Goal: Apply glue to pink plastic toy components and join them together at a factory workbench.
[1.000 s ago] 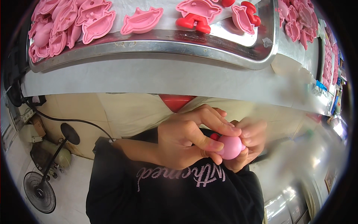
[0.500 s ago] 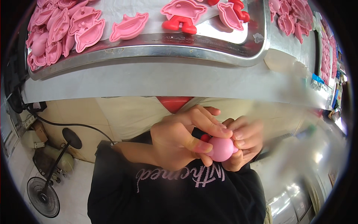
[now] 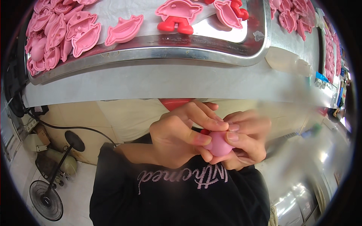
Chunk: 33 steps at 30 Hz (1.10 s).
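Observation:
A rounded pink rubbery part (image 3: 220,146), with small points at its sides, is held in front of my chest between both hands. My left hand (image 3: 179,132) grips its left side, thumb in front and fingertips over the top. From the other side, my right hand (image 3: 247,141) pinches it, the thumb pressing on its upper right. A bit of red (image 3: 204,132) shows behind the part, mostly hidden by my left fingers. Beyond the hands, a metal tray (image 3: 151,52) holds hollow pink shells (image 3: 124,30), one of them seated on red legs (image 3: 175,25).
A grey metal table (image 3: 132,83) runs across, with its near edge just past my hands. More pink shells pile up at the tray's left (image 3: 52,34) and on the table at right (image 3: 298,17). A black fan (image 3: 46,199) stands on the floor at lower left.
Both hands have shifted slightly left with the pink part. My right thumb has come over onto the part's front, where it was at the side before.

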Motion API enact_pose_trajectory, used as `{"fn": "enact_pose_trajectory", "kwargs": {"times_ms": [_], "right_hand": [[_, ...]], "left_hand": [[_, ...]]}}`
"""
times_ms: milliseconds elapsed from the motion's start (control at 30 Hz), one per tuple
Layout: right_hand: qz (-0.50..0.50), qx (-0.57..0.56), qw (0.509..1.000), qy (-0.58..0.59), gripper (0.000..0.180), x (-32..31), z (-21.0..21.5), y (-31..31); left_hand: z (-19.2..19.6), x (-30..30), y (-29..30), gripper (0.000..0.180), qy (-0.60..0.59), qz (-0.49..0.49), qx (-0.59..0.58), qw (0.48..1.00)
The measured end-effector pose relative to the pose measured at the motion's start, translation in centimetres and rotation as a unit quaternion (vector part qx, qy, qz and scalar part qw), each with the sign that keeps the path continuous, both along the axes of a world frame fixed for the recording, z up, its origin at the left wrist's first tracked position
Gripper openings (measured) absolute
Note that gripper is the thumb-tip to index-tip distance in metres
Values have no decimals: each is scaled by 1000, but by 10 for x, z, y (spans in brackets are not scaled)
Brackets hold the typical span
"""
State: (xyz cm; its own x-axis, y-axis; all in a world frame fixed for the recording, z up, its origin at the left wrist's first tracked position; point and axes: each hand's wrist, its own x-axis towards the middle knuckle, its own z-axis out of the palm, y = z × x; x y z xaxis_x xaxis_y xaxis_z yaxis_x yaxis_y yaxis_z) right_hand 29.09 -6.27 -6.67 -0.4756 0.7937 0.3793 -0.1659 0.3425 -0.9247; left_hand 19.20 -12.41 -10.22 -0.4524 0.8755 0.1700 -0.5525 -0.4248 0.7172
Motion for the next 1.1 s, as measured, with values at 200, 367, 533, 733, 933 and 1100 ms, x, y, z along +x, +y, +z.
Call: {"fn": "enact_pose_trajectory", "kwargs": {"times_ms": [200, 367, 533, 733, 933, 1100], "right_hand": [[-67, 45, 997, -9, 33, -1, -5, -8], [-43, 30, 998, -21, 34, 3, -2, -3], [41, -75, 995, -51, 42, 12, -5, -1], [120, -324, 930, 122, 45, 18, -19, -16], [116, -641, 720, 240, 49, 16, -9, -20], [139, -632, 720, 251, 51, 19, -14, -22]], "left_hand": [[-12, -5, -1, 24, 101, -44, 67, 992], [0, 1, 0, 24, 59, -8, 20, 998], [1, -9, 3, 25, 164, 60, -23, 984], [1, -12, 9, 40, 283, 18, 31, 958], [3, 1, 9, 45, 221, 10, -55, 974], [1, -2, 9, 37, 191, 27, -37, 981]]}}
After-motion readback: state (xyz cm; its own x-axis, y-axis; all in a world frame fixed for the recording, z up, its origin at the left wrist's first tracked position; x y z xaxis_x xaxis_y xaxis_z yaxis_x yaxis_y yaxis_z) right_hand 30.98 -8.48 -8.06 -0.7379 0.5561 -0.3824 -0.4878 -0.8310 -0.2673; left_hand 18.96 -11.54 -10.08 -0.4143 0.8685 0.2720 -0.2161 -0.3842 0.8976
